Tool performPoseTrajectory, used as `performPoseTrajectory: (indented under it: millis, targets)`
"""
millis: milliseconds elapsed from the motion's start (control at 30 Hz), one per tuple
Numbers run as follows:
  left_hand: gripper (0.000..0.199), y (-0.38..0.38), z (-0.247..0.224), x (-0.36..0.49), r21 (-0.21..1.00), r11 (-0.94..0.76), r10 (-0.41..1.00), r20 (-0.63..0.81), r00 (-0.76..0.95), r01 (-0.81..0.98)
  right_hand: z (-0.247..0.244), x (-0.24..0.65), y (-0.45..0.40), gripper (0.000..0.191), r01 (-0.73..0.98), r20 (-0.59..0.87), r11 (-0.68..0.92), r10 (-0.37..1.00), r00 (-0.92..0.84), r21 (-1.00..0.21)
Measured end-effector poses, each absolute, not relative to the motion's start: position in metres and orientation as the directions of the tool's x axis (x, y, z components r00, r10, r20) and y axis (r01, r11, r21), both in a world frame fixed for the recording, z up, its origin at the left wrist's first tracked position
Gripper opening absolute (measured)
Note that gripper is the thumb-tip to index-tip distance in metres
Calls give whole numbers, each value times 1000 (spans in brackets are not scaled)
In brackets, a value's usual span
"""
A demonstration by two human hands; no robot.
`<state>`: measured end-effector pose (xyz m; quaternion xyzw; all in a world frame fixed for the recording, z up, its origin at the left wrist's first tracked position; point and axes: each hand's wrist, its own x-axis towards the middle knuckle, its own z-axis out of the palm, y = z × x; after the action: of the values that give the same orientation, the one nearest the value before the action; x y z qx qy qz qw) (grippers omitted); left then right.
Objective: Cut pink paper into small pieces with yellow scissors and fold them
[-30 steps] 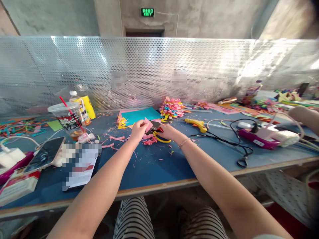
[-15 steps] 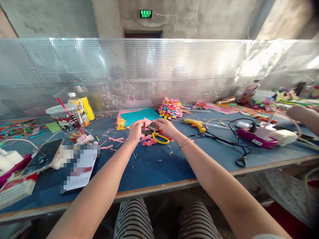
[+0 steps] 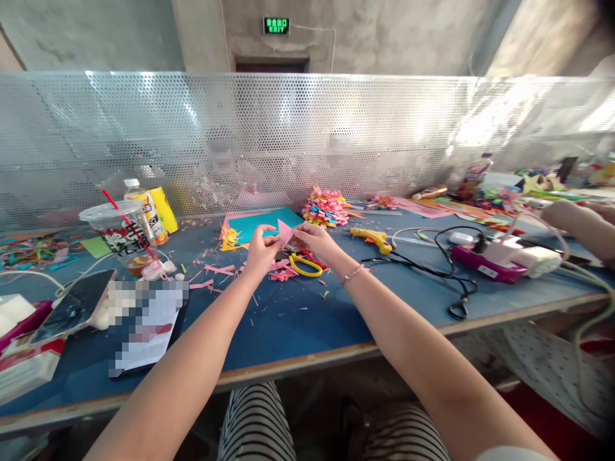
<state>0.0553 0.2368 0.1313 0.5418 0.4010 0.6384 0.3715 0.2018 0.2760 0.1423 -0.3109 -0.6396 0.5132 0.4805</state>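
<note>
A small folded piece of pink paper (image 3: 284,233) is held up, pointed at its top, between my two hands. My left hand (image 3: 262,248) pinches its left edge with thumb and fingers. From the other side, my right hand (image 3: 313,239) pinches it too. Just below lie scissors (image 3: 306,265) with yellow and red handles, partly behind my right hand. Pink paper strips (image 3: 283,271) are scattered beside them. Behind my hands rest a teal sheet (image 3: 257,225) and a small heap of yellow pieces (image 3: 230,239). A ball of folded pink, yellow and blue paper (image 3: 325,208) stands beyond my right hand.
A yellow glue gun (image 3: 372,239) and black cables lie to the right, near a purple power strip (image 3: 487,266). Left are a plastic cup (image 3: 120,237), a bottle, a phone (image 3: 79,304) and a tablet (image 3: 154,333). Another person's arm (image 3: 576,224) reaches in at far right.
The pink paper has risen and now shows as an upright point between my fingers. My right hand has moved slightly up and left, off the scissors. The view has shifted a little.
</note>
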Motion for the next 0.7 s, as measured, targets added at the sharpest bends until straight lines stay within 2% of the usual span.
performPoseTrajectory:
  millis: [133, 233, 400, 467, 633, 700]
  targets:
    - [28, 239, 130, 56, 905, -425, 895, 422, -147, 9, 143, 204, 277, 21, -74, 322, 316, 890, -323, -946]
    - [17, 242, 127, 53, 880, -460, 861, 474, -184, 116, 142, 204, 277, 20, -8, 335, 352, 883, -328, -936]
    - [6, 246, 124, 47, 864, -432, 861, 480, -169, 258, 143, 203, 274, 25, 126, 349, 420, 860, -372, -899]
    - [9, 246, 124, 49, 850, -449, 858, 497, -133, 276, 143, 202, 272, 28, 146, 341, 420, 860, -379, -896]
    - [27, 244, 123, 56, 850, -494, 861, 508, -33, 184, 142, 202, 273, 33, 100, 336, 404, 854, -397, -909]
    - [27, 242, 124, 58, 855, -492, 864, 503, -35, 163, 141, 203, 275, 32, 103, 342, 417, 842, -417, -903]
